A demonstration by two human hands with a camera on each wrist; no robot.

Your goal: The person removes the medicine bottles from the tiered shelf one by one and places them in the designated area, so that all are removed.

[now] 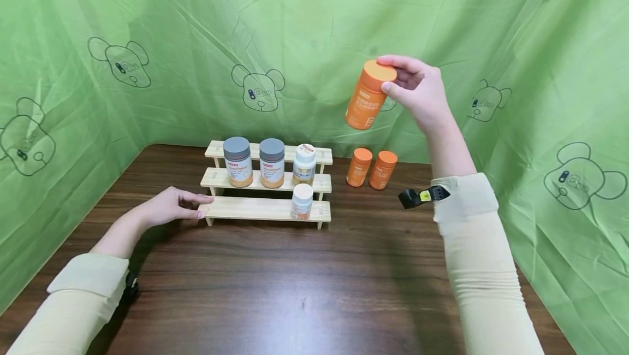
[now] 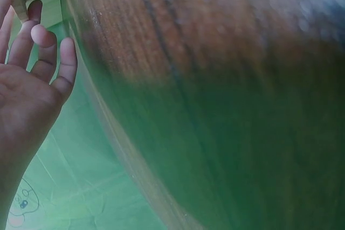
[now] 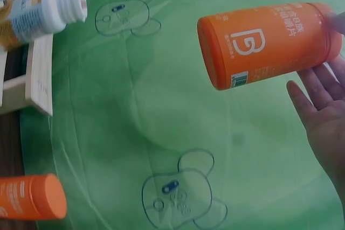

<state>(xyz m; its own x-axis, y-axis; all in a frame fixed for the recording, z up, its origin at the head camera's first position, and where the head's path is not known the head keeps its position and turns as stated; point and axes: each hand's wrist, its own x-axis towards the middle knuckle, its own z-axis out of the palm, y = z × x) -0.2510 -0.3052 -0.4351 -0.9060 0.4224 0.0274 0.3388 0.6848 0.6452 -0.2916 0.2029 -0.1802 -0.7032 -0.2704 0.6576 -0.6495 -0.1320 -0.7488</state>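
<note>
High above the table, my right hand (image 1: 417, 90) grips an orange supplement bottle (image 1: 366, 101) by its lid, thumb and fingers round the rim. The bottle tilts slightly, and its printed side shows in the right wrist view. My left hand (image 1: 172, 206) pinches the left end of the lowest tier of a three-tier wooden rack (image 1: 250, 207). On the middle tier stand two grey-lidded bottles (image 1: 238, 166) and a white-capped bottle (image 1: 304, 165). A small white-lidded bottle (image 1: 302, 202) is at the right of the lowest tier.
Two more orange bottles (image 1: 359, 167) stand side by side on the dark wooden table (image 1: 275, 278), right of the rack. Green cloth (image 1: 314, 27) with mouse-like drawings hangs behind and on both sides. A black strap (image 1: 422, 196) juts from the right wrist.
</note>
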